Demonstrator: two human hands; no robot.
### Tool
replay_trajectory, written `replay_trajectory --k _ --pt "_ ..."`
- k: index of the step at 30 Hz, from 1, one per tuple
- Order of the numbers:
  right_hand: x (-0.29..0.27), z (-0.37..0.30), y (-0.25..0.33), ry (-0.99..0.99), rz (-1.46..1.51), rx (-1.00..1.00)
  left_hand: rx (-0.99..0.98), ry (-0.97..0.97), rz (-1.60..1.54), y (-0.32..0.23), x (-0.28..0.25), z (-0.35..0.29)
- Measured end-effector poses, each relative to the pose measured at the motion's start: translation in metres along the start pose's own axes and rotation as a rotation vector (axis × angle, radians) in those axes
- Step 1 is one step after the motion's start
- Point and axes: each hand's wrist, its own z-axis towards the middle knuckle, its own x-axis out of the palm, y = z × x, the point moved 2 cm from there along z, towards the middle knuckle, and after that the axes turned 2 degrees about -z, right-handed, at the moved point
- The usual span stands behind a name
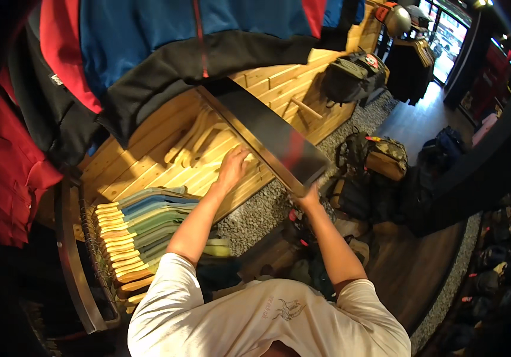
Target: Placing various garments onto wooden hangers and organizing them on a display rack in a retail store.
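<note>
A dark, glossy shelf board (270,128) with a light wooden edge juts out from the plank wall in front of me. My right hand (310,197) grips its near corner, and the fingers are partly hidden behind the board. To the left of the shelf's edge, my left hand (233,169) reaches toward the wall with its fingers apart and nothing visible in them. Bare wooden hangers (195,141) hang just left of that hand. Below them is a row of garments (163,211) in blue, green and grey on wooden hangers.
Blue, red and black jackets (148,53) hang overhead. A metal rack frame (71,256) stands at left. Backpacks (380,157) rest on the floor at right, beside a gravel strip (246,229). A bag (355,76) sits farther back, near a helmet (398,22) and a glass door (445,38).
</note>
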Motion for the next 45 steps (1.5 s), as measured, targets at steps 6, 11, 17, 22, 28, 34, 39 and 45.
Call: replay_trajectory --k 6,11,17,22,28,34,39,45 --pt "-0.081 -0.04 -0.037 0.083 0.071 -0.094 -0.258 0.396 -0.456 -0.105 0.052 -0.048" --pt "-0.152 -0.109 -0.116 0.068 0.067 -0.027 -0.357 0.763 -0.796 -0.165 0.12 -0.102" --pt "-0.23 -0.238 -0.22 -0.268 -0.061 0.14 -0.335 0.897 -0.779 -0.282 0.192 -0.164" --pt "-0.279 -0.422 -0.301 -0.82 -0.332 0.547 -0.323 1.145 -0.754 -0.331 0.25 -0.235" --pt "-0.233 -0.663 -0.337 -0.805 -0.46 1.192 -0.271 1.37 -0.735 -0.369 0.267 -0.317" --pt "-0.178 -0.815 -0.365 -0.7 -0.341 1.425 -0.481 1.529 -0.724 -0.36 0.278 -0.394" --pt "-0.171 -0.9 -0.427 -0.65 -0.563 1.497 -0.533 1.544 -0.669 -0.383 0.258 -0.43" --pt "-0.211 -0.902 -0.472 -0.368 -0.431 1.688 -0.536 1.398 -0.672 -0.409 0.237 -0.45"
